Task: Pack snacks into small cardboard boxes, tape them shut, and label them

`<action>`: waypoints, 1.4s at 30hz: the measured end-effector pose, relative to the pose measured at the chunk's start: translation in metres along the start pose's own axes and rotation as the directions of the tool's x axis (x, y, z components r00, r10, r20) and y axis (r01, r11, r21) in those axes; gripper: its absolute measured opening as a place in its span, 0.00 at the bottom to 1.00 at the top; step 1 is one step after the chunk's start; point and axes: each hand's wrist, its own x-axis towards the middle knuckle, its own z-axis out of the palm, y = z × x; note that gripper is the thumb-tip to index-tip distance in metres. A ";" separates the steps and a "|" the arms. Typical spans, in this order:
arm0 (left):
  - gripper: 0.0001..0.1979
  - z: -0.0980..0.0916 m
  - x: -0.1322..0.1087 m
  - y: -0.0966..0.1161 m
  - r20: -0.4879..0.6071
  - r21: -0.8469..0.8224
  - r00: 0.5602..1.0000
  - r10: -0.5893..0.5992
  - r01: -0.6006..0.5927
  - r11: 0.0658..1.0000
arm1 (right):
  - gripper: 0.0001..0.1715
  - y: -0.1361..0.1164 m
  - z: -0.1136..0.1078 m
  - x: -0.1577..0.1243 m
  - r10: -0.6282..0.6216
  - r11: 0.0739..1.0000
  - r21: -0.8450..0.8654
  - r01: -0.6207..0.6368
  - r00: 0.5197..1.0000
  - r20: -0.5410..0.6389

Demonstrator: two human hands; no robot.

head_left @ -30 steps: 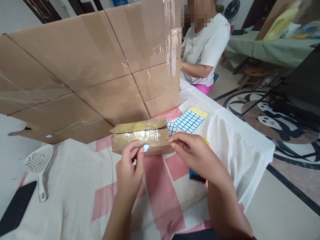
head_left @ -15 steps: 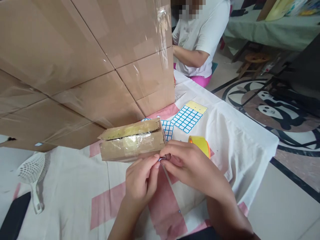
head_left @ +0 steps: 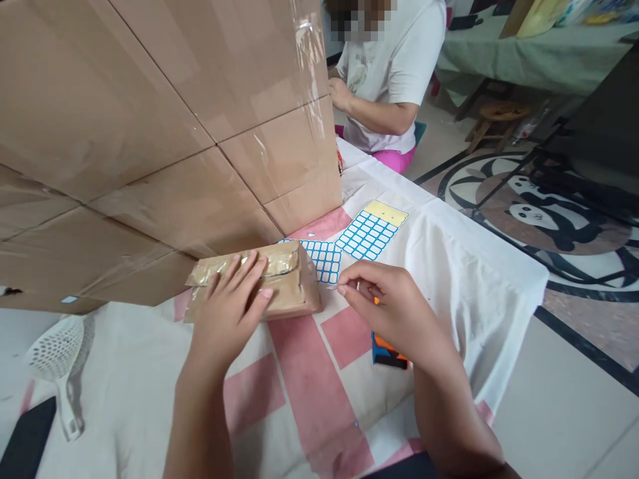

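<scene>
My left hand (head_left: pixel 232 303) lies spread and flat on top of a small brown cardboard box (head_left: pixel 294 293), whose flap carries shiny clear tape. My right hand (head_left: pixel 384 296) is just right of the box, thumb and fingertips pinched together; whatever they hold, if anything, is too small to make out. Beneath my right wrist is an orange and blue object with a black edge (head_left: pixel 389 352), mostly hidden by the hand. Behind the box lie sheets of blue-bordered white labels, one partly covered by the box (head_left: pixel 327 259) and another with a yellow header (head_left: pixel 372 233).
A tall wall of taped cardboard (head_left: pixel 164 133) stands behind the box. At left are a white slotted skimmer (head_left: pixel 57 352) and a dark flat object (head_left: pixel 30 439). A person in a white shirt (head_left: pixel 384 86) sits beyond the table's far edge. A wooden stool (head_left: pixel 499 113) stands behind.
My hands have parted. The left moved from the pinch onto the box and now lies flat. The box turned slightly, and the yellow-orange tape roll beside my right hand no longer shows there.
</scene>
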 end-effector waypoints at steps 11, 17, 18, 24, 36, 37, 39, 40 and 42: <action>0.27 -0.018 -0.057 -0.077 0.024 -0.271 0.996 0.090 -0.080 0.959 | 0.08 0.013 0.058 0.005 0.087 0.987 0.092 -0.128 0.928 0.363; 0.26 -0.011 -0.049 -0.071 -0.024 -0.274 0.996 0.091 -0.094 0.957 | 0.04 0.033 0.084 0.006 0.122 0.989 0.040 -0.146 0.927 0.353; 0.25 -0.010 -0.047 -0.070 -0.032 -0.277 0.996 0.088 -0.094 0.956 | 0.04 0.035 0.087 0.006 0.124 0.988 0.042 -0.148 0.930 0.346; 0.23 -0.011 -0.042 -0.067 -0.038 -0.276 0.997 0.073 -0.081 0.958 | 0.04 0.040 0.096 0.003 0.168 0.979 0.052 -0.196 0.928 0.332; 0.19 -0.013 -0.040 -0.058 -0.074 -0.308 0.997 0.031 -0.052 0.950 | 0.06 0.031 0.101 -0.001 0.234 0.962 0.060 -0.267 0.916 0.327; 0.19 -0.014 -0.040 -0.058 -0.074 -0.308 0.997 0.031 -0.052 0.950 | 0.06 0.031 0.103 -0.002 0.237 0.959 0.070 -0.273 0.915 0.326; 0.19 -0.014 -0.041 -0.057 -0.073 -0.309 0.997 0.030 -0.052 0.950 | 0.06 0.033 0.107 -0.004 0.240 0.957 0.082 -0.277 0.921 0.307; 0.19 -0.014 -0.041 -0.058 -0.074 -0.311 0.997 0.032 -0.054 0.949 | 0.06 0.034 0.109 -0.005 0.242 0.957 0.086 -0.278 0.924 0.296; 0.19 -0.014 -0.042 -0.058 -0.076 -0.316 0.996 0.036 -0.058 0.947 | 0.06 0.036 0.111 -0.004 0.248 0.954 0.096 -0.285 0.926 0.286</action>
